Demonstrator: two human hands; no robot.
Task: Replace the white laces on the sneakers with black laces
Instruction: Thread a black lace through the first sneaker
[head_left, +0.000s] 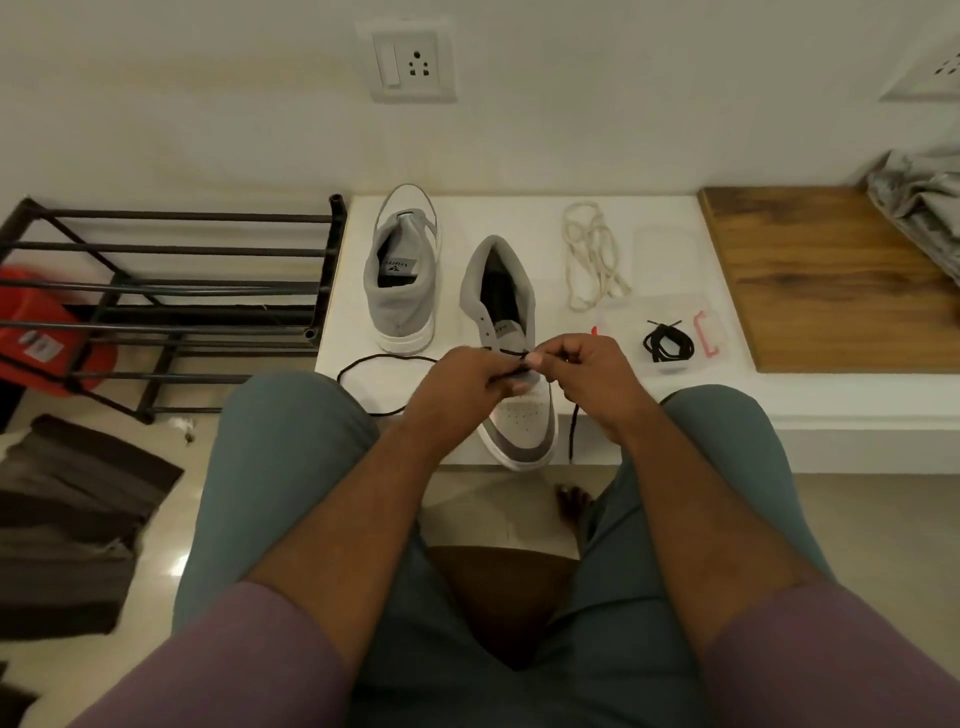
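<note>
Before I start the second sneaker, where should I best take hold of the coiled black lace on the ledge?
Pinch the coiled black lace at its two crossed tips at the far end, coming from above. They stick out free of the bundle, so it probably lifts whole without loosening.

A black lace (384, 364) is pinched between the left hand (462, 382) and the right hand (592, 374) over the near sneaker (511, 332), which is set on a white ledge (779, 395). A second sneaker (402, 275) is placed just to its left. White laces (589, 254) and a coiled black lace (668, 344) are laid to the right, beside a wooden board (831, 280). A metal rack (171, 296) is seen at left.
</note>
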